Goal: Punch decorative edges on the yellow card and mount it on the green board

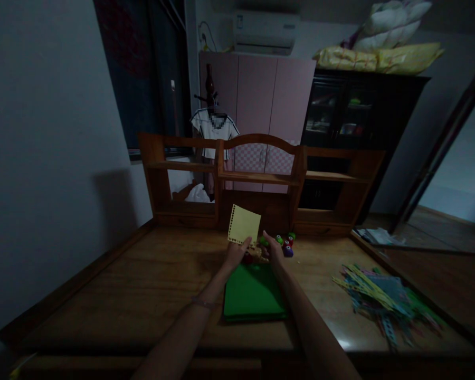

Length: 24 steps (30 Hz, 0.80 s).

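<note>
A yellow square sheet (244, 226) with a row of holes along its left and bottom edges is pinched at its lower edge by my left hand (237, 252). My right hand (274, 247) is raised just to the right of the sheet, fingers apart, touching nothing that I can make out. Below both hands lies a green flat folder or board (254, 293) on the wooden desk. Small toys with eyes, green (279, 239), red (287, 243) and purple (288, 252), stand beyond my right hand. A tan object (257, 255) shows between the hands, partly hidden.
The wooden desk (154, 279) has a shelf unit (257, 178) along its back edge. A pile of cut paper strips (374, 293) in yellow, blue and green lies at the right. A wall (47, 158) borders the left side.
</note>
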Each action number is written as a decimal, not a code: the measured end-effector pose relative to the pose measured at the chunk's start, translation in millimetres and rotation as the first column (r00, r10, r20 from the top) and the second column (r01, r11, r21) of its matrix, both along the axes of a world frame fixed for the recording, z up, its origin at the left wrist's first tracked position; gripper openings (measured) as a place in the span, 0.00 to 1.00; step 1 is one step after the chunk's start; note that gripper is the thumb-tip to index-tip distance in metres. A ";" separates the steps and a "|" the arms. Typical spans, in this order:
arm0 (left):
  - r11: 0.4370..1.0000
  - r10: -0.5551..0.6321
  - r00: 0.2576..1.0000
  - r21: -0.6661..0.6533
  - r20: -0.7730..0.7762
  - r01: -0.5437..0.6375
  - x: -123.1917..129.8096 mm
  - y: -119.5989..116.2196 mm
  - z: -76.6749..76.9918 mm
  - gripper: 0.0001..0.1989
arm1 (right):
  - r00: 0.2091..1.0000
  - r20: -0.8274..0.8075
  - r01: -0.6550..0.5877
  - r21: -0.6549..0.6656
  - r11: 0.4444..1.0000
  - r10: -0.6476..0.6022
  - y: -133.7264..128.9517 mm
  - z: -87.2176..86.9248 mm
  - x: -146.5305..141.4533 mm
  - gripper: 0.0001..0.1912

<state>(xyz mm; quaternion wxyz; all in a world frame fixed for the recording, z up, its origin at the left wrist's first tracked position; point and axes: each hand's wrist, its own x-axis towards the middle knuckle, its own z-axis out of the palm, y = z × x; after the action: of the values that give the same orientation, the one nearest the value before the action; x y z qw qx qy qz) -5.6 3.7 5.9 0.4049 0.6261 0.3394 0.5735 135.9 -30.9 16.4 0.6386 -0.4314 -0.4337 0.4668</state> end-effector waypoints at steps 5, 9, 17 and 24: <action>1.000 -0.011 1.000 0.017 -0.020 0.012 0.5 2.7 -4.0 0.20 | 0.998 0.067 -0.009 -0.008 1.000 0.009 0.6 -0.5 -2.7 0.25; 0.999 -0.048 0.999 -0.024 -0.017 0.047 0.2 2.0 -4.1 0.21 | 0.995 0.091 -0.041 -0.017 0.999 0.042 4.1 -6.3 -1.4 0.25; 1.000 -0.023 1.000 0.005 -0.014 0.023 1.2 4.2 -5.7 0.20 | 0.994 0.097 -0.049 0.024 0.999 0.046 10.1 -13.4 4.0 0.26; 0.999 -0.033 0.999 -0.003 -0.032 0.033 -0.1 4.4 -6.8 0.20 | 0.991 0.110 -0.078 0.000 0.997 0.078 17.0 -18.7 4.9 0.27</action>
<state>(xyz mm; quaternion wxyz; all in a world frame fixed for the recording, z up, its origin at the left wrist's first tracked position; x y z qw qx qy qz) -5.7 8.1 -0.9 0.4094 0.6404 0.3360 0.5562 140.8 -13.9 -2.3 0.5960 -0.4378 -0.4858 0.4660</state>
